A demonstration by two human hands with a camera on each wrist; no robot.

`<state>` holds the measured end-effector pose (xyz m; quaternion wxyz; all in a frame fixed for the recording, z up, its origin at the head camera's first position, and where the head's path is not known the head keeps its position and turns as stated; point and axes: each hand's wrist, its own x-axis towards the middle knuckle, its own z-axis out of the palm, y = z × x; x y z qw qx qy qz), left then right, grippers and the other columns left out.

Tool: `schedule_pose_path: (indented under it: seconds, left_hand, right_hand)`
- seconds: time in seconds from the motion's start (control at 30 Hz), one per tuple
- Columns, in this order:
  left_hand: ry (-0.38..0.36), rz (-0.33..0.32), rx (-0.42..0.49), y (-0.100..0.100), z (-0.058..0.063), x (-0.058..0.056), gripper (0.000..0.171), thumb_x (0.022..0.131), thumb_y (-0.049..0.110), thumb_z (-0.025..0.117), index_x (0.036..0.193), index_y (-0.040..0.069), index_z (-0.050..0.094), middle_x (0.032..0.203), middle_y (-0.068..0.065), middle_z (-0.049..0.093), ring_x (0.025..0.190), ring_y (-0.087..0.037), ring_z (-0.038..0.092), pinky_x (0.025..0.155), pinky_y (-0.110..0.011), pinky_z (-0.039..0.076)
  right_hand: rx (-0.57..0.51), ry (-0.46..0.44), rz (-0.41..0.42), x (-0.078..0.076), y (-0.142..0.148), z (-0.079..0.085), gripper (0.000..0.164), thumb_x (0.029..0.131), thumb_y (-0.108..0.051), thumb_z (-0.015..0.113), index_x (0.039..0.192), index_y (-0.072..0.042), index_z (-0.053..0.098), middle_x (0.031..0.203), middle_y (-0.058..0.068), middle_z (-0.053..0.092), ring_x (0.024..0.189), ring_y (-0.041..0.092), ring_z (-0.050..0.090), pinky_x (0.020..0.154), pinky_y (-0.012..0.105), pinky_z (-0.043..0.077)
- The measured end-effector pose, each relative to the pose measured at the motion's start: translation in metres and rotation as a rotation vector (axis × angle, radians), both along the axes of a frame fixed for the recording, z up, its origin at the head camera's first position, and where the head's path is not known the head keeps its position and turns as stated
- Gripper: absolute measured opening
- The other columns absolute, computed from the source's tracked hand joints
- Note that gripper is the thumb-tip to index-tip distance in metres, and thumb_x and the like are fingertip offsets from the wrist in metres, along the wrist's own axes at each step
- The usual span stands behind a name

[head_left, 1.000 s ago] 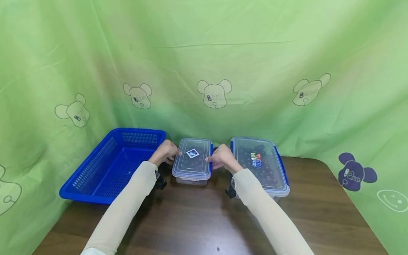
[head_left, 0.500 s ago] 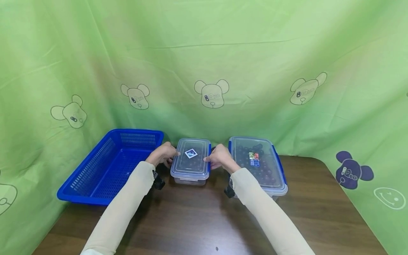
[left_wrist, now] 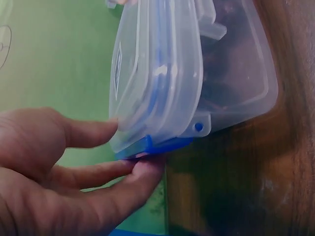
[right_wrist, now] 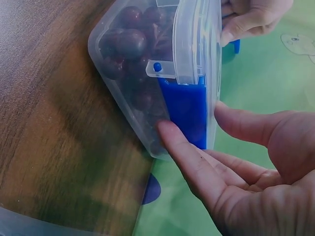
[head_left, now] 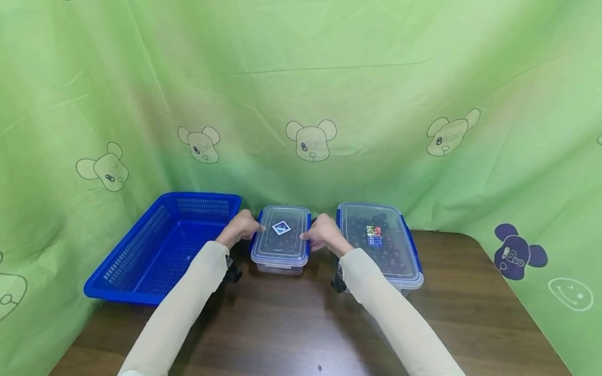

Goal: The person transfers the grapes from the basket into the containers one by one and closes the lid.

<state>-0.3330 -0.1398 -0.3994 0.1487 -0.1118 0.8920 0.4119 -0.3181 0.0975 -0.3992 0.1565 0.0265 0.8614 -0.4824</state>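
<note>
A small clear food container (head_left: 282, 246) with blue side latches and a diamond label stands between the hands, lid on. Dark red round fruits (right_wrist: 132, 44), like grapes, show through its wall. My left hand (head_left: 241, 227) pinches its left side, thumb at the lid's rim, fingertips under the blue left latch (left_wrist: 170, 146). On the opposite side my right hand (head_left: 324, 232) has its thumb on the lid's edge and its fingers against the blue right latch (right_wrist: 188, 105), which lies down along the wall. Part of the left latch is hidden by the lid in the left wrist view.
A blue perforated basket (head_left: 160, 300) stands at the left. To the right is a larger lidded container (head_left: 395, 261) holding similar dark fruits, close beside the right hand. All stand on a brown wooden table (head_left: 282, 324), with a green printed curtain (head_left: 310, 68) behind.
A blue strip of the left latch now shows along the small container's left edge, where none showed before. My left fingers have shifted slightly up there; the right hand keeps its place.
</note>
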Motion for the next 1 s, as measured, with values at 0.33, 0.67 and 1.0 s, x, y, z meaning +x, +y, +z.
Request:
schedule_pose_path:
  seconds: [0.33, 0.67, 1.0]
  left_hand:
    - [-0.017, 0.087, 0.052, -0.0006, -0.0029, 0.0012, 0.037, 0.093, 0.009, 0.080, 0.121, -0.012, 0.068, 0.128, -0.024, 0.072, 0.108, -0.031, 0.077, 0.095, -0.041, 0.064]
    - [-0.011, 0.088, 0.000, 0.0004, -0.0022, -0.0007, 0.031, 0.093, 0.011, 0.080, 0.115, -0.008, 0.071, 0.124, -0.021, 0.073, 0.101, -0.028, 0.078, 0.094, -0.041, 0.064]
    - [0.038, 0.021, -0.056, -0.0002, -0.0003, -0.0008, 0.028, 0.095, 0.015, 0.079, 0.074, 0.006, 0.062, 0.075, -0.003, 0.061, 0.067, -0.014, 0.063, 0.077, -0.035, 0.063]
  right_hand:
    - [0.035, -0.006, 0.002, 0.0010, -0.0026, -0.0036, 0.027, 0.089, 0.000, 0.081, 0.107, 0.015, 0.067, 0.104, 0.034, 0.075, 0.086, 0.041, 0.080, 0.081, 0.045, 0.066]
    - [0.030, 0.004, 0.004, -0.0014, -0.0039, -0.0066, 0.030, 0.089, 0.000, 0.080, 0.109, 0.017, 0.067, 0.104, 0.035, 0.075, 0.089, 0.042, 0.080, 0.080, 0.045, 0.066]
    - [0.053, 0.018, 0.008, -0.0025, -0.0017, -0.0029, 0.030, 0.090, -0.002, 0.081, 0.109, 0.016, 0.068, 0.107, 0.034, 0.074, 0.088, 0.042, 0.079, 0.080, 0.045, 0.066]
